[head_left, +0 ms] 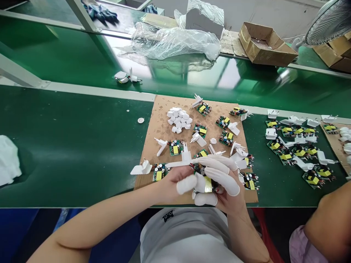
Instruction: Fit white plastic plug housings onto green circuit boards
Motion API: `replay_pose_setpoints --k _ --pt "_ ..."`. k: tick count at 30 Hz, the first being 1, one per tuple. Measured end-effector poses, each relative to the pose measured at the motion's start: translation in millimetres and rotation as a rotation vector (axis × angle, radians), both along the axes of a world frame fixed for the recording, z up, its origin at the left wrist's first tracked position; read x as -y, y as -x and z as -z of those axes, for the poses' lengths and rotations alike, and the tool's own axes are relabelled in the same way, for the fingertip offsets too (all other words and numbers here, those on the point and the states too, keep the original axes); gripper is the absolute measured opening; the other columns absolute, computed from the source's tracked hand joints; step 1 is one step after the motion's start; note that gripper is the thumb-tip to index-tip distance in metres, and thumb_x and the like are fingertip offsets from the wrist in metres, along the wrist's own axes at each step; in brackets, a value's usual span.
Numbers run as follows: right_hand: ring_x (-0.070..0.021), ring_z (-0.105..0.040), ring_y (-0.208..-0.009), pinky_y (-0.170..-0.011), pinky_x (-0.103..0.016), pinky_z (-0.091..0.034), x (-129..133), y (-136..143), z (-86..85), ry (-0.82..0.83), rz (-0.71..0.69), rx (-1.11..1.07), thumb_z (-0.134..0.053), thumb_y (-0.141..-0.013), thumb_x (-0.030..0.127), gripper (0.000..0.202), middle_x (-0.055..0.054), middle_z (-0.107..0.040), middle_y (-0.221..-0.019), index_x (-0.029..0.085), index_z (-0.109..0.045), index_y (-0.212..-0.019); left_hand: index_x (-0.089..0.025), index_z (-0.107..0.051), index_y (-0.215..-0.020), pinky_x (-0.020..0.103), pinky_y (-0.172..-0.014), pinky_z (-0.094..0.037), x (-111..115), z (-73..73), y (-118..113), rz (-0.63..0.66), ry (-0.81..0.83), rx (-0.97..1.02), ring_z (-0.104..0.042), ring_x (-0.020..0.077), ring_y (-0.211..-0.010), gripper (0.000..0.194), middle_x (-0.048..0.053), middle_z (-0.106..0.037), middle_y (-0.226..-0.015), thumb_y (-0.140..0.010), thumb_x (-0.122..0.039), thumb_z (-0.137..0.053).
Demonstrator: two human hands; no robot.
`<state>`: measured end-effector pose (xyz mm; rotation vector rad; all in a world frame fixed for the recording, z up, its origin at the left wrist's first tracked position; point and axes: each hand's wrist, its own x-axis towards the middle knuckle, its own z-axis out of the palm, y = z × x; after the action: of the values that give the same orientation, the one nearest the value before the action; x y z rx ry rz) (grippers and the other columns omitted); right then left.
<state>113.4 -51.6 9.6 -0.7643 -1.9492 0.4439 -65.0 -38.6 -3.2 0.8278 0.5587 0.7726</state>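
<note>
Right fingers: the right hand [231, 188], its fingertips in white covers, is curling its fingers [223, 179] closed around a circuit board [208, 185], and is gripping it.
Left fingers: the left hand [174, 180] is bringing its covered thumb close to the board's left side; its other fingers are mostly hiding, so I cannot tell how far open they are or whether they are gripping.
Held board: it is sitting between the two hands, near the front edge of the surface [68, 146], showing a yellow block.
White plug: a plug housing [186, 157] is standing just above the left hand, with thin wires [192, 167] showing between it and the board.
Cardboard sheet: the sheet [161, 106] is lying under the work, carrying more boards with white plugs and a pile of small white pieces [179, 119].
Right side: a cluster of boards and plugs [286, 157] is resting on the green top, near another person's arm [329, 215].
Left side: a white crumpled item [8, 160] is lying well apart from the hands.
Beyond: clear plastic [175, 42], an open carton [268, 44] and a fan [329, 23] are lining the far side.
</note>
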Motion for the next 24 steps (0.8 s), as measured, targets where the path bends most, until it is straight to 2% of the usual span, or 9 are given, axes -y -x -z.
replay_pose_setpoints --k 3,7,10,12,15,18,21,24 --pt "-0.0287 -0.065 -0.119 -0.099 -0.050 -0.058 -1 2 -1.6 -0.007 0.021 0.021 -0.072 -0.088 0.043 0.061 -0.013 -0.070 -0.127 0.028 -0.049 -0.142 -0.017 -0.062 -0.060 0.031 -0.066 -0.047 -1 0.2 -1 0.012 -0.075 -0.053 -0.048 0.0124 -0.056 0.054 0.000 -0.055 -0.054 -0.080 -0.067 -0.065" --pt "-0.0290 -0.066 -0.117 -0.097 -0.049 -0.058 -1 3 -1.5 -0.018 0.037 -0.001 -0.071 -0.088 0.045 0.063 -0.012 -0.070 -0.126 0.028 -0.048 -0.144 -0.019 -0.052 -0.056 0.030 -0.060 -0.040 3 5.4 -2 -0.047 -0.025 -0.082 -0.041 0.0118 -0.055 0.060 -0.002 -0.046 -0.054 -0.077 -0.074 -0.062" --pt "-0.0290 -0.064 -0.117 -0.096 -0.049 -0.057 0 3 -0.6 -0.071 0.044 0.030 -0.060 -0.094 0.048 0.055 -0.012 -0.067 -0.129 0.029 -0.049 -0.145 -0.019 -0.048 -0.056 0.028 -0.053 -0.032 5 9.3 -4 -0.082 0.035 -0.105 -0.034 0.0106 -0.053 0.064 -0.003 -0.041 -0.054 -0.075 -0.079 -0.060" --pt "-0.0289 -0.063 -0.115 -0.095 -0.048 -0.057 1 3 -1.0 -0.084 0.063 0.089 -0.054 -0.097 0.048 0.050 -0.011 -0.066 -0.130 0.032 -0.051 -0.144 -0.019 -0.046 -0.056 0.027 -0.052 -0.027 5 9.4 -5 -0.085 0.023 -0.126 -0.031 0.0097 -0.054 0.064 -0.004 -0.038 -0.055 -0.074 -0.078 -0.062" --pt "-0.0285 -0.062 -0.113 -0.094 -0.045 -0.057 2 4 -2.6 -0.054 0.101 0.126 -0.058 -0.096 0.044 0.047 -0.008 -0.064 -0.130 0.037 -0.054 -0.142 -0.019 -0.043 -0.056 0.026 -0.052 -0.025 4 7.1 -5 -0.105 -0.033 -0.133 -0.029 0.0094 -0.055 0.064 -0.004 -0.035 -0.056 -0.076 -0.077 -0.061" --pt "-0.0283 -0.061 -0.114 -0.095 -0.045 -0.056 1 5 -4.2 -0.100 0.093 0.137 -0.061 -0.095 0.042 0.048 -0.009 -0.064 -0.129 0.032 -0.053 -0.141 -0.018 -0.046 -0.059 0.026 -0.052 -0.025 3 6.4 -5 -0.081 -0.042 -0.114 -0.029 0.0092 -0.055 0.063 -0.004 -0.037 -0.057 -0.078 -0.077 -0.059" --pt "-0.0270 -0.060 -0.116 -0.096 -0.045 -0.056 0 6 -5.5 -0.140 0.101 0.177 -0.049 -0.101 0.044 0.040 -0.013 -0.063 -0.126 0.025 -0.054 -0.136 -0.018 -0.049 -0.060 0.026 -0.053 -0.026 2 9.0 -6 -0.090 -0.014 -0.095 -0.031 0.0089 -0.056 0.063 -0.004 -0.040 -0.058 -0.076 -0.077 -0.061" --pt "-0.0268 -0.060 -0.117 -0.095 -0.045 -0.056 -1 7 -4.7 -0.135 0.121 0.201 -0.045 -0.102 0.041 0.033 -0.014 -0.063 -0.126 0.024 -0.054 -0.130 -0.018 -0.051 -0.059 0.026 -0.054 -0.029 3 11.4 -5 -0.112 0.058 -0.073 -0.033 0.0091 -0.056 0.060 -0.004 -0.042 -0.057 -0.072 -0.074 -0.068"
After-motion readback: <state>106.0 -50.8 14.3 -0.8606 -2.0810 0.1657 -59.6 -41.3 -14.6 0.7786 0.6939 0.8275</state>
